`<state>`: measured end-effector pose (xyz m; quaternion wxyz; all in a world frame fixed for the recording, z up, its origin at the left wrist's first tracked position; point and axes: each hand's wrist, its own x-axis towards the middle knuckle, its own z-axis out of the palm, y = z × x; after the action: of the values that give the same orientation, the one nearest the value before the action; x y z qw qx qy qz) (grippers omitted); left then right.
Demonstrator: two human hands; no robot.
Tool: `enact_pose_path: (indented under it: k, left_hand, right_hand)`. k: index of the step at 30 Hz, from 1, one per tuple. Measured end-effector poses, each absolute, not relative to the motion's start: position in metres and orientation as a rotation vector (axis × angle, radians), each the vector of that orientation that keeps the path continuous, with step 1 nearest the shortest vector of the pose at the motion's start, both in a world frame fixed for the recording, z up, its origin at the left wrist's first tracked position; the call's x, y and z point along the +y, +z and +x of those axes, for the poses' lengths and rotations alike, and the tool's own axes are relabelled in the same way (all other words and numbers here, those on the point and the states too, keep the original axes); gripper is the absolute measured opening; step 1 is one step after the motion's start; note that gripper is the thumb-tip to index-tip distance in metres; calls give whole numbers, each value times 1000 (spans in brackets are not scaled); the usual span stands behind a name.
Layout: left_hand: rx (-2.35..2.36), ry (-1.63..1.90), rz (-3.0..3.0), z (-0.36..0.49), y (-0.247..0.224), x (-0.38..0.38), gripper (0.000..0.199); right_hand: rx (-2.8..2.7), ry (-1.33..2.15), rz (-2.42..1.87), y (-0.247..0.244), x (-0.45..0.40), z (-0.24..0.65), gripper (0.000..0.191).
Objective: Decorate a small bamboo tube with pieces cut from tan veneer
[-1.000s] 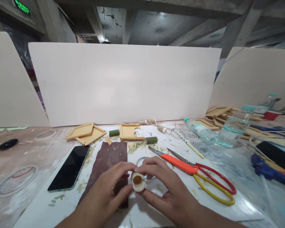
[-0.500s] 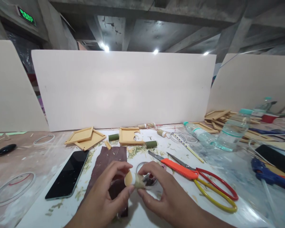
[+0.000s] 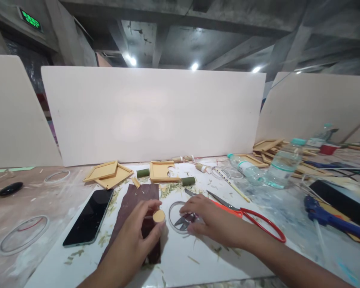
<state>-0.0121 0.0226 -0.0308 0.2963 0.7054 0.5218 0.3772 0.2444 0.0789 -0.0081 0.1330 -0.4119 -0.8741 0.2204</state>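
1. Over the brown strip's (image 3: 141, 192) right edge — gripping a small cylinder (image 3: 159, 216) with the left hand (image 3: 138, 229).
2. At the white ring (image 3: 169, 218) — curling the right hand (image 3: 208, 218) near dark blades (image 3: 184, 222); cannot tell if holding them.
3. Best pinched steadily, clear of the blades.
4. Readable on the green sign (image 3: 31, 19): "EXIT"; unreadable on the bottle label (image 3: 277, 172).

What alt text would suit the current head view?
The left hand holds a small cylinder, its pale round end showing, while the right hand is at a pale ring on a scrap-strewn white sheet. A brown strip and phone lie toward the left, scissors to the right.
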Motion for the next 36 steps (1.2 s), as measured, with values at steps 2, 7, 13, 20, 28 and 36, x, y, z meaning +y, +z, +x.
enact_pose_path:
  k: [2,7,13,20,28,36]
  left_hand:
    - [1366,983,1909,-11,-29,20,29]
    - [1367,920,1946,-7,-24,15,27]
    - [1348,944,1953,-6,-28,16,26]
    - [1460,870,1889,-12,-32,23,27]
    - [1284,847,2080,3,-35,20,22]
    - [1308,807,2171,9,-30,11,32]
  right_hand:
    - [-2561,556,-1208,-10,84,239,18]
    - [-2509,350,-1294,-20,98,223,18]
    - [-2475,374,-1168,-28,101,230,34]
    - [-2415,387,-1014,-32,108,234,18]
    - [-2245,295,-1046,-19,115,248,17]
    - [-2317,284,-1186,-41,120,246,18]
